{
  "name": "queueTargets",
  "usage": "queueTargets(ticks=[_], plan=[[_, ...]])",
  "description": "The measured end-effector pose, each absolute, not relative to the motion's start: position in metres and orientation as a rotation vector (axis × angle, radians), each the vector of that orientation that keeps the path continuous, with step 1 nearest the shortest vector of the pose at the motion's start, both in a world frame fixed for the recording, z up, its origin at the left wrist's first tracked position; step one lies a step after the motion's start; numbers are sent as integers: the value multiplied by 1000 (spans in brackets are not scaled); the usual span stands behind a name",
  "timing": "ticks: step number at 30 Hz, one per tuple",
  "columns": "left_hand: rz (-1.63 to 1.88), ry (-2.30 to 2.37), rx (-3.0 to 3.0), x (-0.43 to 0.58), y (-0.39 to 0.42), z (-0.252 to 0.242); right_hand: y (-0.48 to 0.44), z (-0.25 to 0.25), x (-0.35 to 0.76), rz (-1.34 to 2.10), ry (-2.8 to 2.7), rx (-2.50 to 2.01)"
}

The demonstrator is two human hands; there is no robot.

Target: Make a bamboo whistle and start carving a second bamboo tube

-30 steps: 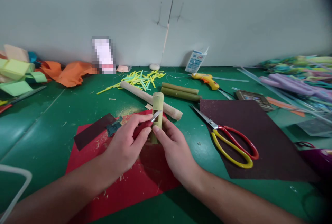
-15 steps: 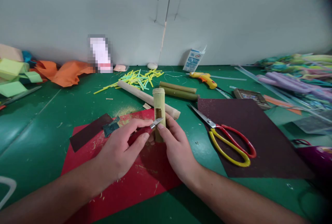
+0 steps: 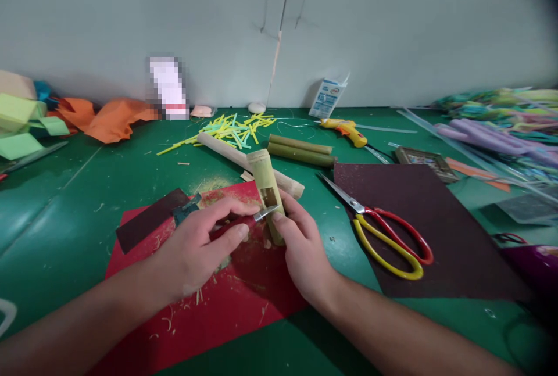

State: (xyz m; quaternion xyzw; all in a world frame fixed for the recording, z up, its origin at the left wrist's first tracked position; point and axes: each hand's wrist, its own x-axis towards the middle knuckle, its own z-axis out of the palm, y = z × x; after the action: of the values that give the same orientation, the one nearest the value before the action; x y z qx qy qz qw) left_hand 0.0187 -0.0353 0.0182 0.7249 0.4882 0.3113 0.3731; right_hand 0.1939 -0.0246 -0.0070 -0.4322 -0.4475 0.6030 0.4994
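My right hand (image 3: 300,248) grips a short bamboo tube (image 3: 265,178) that stands tilted to the left, with a rectangular notch cut in its side. My left hand (image 3: 198,248) is closed on a small knife with a red handle (image 3: 244,222). Its blade (image 3: 265,212) rests against the tube just below the notch. Both hands are over a red paper sheet (image 3: 226,306) strewn with shavings.
Red and yellow scissors (image 3: 387,236) lie on a dark sandpaper sheet (image 3: 436,236) to the right. Behind are a wooden dowel (image 3: 226,152), two bamboo sticks (image 3: 300,152), a yellow glue gun (image 3: 346,132), cut straws (image 3: 231,129) and orange paper (image 3: 108,120). The wall is close behind.
The bamboo tube has tipped from upright to leaning left. The knife blade has slid from the notch's top to just below it. More shavings lie on the red sheet.
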Motion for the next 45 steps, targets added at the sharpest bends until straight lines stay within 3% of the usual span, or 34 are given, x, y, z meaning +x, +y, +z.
queueTargets(ticks=[12,29,45], plan=[[607,1252,1863,11,-32,41,-25,-10,201,1221,-1381,-904],[622,1190,1837,6,-37,35,-27,-15,206,951,-1697,-892],[769,1310,1865,17,-49,19,-33,-18,192,1135,-1458,-969]])
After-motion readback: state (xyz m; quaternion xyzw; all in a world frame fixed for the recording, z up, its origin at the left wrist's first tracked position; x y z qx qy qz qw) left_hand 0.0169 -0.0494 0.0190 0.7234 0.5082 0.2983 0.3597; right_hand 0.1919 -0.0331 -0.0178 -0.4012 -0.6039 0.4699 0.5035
